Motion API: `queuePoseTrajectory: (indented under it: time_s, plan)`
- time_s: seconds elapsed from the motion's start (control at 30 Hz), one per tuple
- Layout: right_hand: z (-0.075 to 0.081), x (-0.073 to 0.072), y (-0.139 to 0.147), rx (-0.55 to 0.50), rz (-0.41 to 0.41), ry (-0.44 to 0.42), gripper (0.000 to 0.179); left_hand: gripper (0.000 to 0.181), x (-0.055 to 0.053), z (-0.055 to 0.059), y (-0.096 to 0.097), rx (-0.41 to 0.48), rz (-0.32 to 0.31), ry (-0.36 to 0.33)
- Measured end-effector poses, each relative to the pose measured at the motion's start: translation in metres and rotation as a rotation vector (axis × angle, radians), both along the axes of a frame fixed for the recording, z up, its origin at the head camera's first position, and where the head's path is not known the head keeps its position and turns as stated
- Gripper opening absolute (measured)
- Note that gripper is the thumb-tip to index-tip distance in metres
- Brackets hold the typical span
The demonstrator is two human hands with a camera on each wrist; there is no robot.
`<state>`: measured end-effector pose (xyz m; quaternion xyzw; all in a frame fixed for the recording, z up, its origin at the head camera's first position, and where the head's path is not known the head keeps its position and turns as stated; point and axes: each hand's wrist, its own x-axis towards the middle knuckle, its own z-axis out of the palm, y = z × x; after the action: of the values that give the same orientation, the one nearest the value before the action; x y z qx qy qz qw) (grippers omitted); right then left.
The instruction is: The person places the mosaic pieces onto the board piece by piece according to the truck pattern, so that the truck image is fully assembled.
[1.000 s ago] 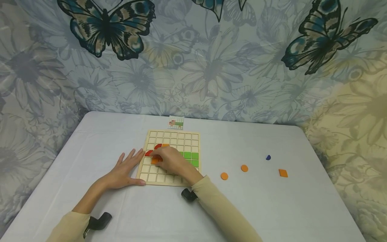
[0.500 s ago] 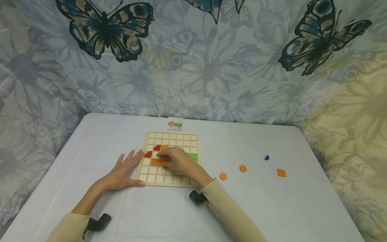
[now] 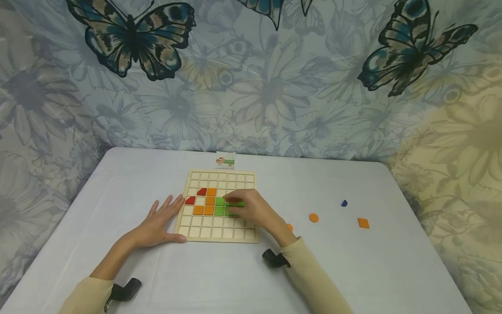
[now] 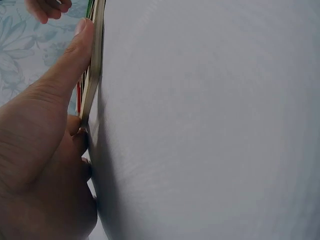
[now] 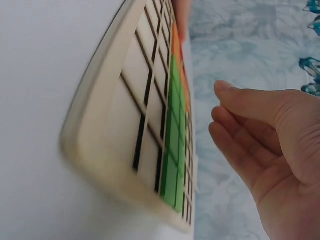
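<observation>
A wooden grid board (image 3: pixel 219 234) lies on the white table. My left hand (image 3: pixel 154 224) rests flat with fingers spread at its left side, the thumb on its near left corner; the left wrist view shows this thumb (image 4: pixel 65 65) along the board's edge. Above the board hovers my right hand (image 3: pixel 256 211), fingers bent and nothing between them; the right wrist view shows a gap between thumb and fingers (image 5: pixel 237 145). Red quarter-round tiles (image 3: pixel 201 192) and orange square tiles (image 3: pixel 209 201) sit in the grid's left half. Green square tiles (image 5: pixel 172 145) run rightward beside them, partly covered by my right hand.
Behind the board lies a small picture card (image 3: pixel 225 160) with a coloured grid pattern. Right of the board are an orange disc (image 3: pixel 313 217), a second disc (image 3: pixel 290 226) partly behind my right wrist, a blue half-round piece (image 3: pixel 344 203) and an orange four-sided piece (image 3: pixel 363 223).
My right hand has moved right across the board, off the orange tiles, so the orange squares and the first green ones now show. My left hand stays in place.
</observation>
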<state>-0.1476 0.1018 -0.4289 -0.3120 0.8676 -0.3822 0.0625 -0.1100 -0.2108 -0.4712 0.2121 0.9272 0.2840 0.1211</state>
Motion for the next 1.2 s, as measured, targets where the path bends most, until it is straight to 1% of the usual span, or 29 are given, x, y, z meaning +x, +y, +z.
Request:
queuePoseTrajectory:
  time_s: [0.1,0.2,0.37,0.67,0.93,1.2]
  plan:
    - [-0.001,0.001,0.007,0.012,-0.018,-0.011,0.035,0.115,0.0,0.001,0.0,0.002,-0.002,0.005]
    - [0.001,0.002,0.013,0.022,-0.02,-0.006,0.035,0.115,0.001,0.0,0.001,0.004,-0.005,0.011]
    - [0.004,0.006,0.024,0.006,-0.027,-0.005,0.036,0.115,0.001,0.0,0.0,0.009,-0.002,0.013]
    - [0.008,0.018,0.052,0.012,-0.073,0.04,0.034,0.115,0.0,0.0,0.0,0.009,0.002,0.002]
    - [0.009,0.018,0.081,0.009,-0.102,0.059,0.034,0.115,0.0,0.0,0.0,0.022,0.012,0.002]
    - [0.009,0.022,0.115,0.041,-0.191,0.084,0.035,0.116,0.001,0.0,0.0,0.013,0.005,-0.004]
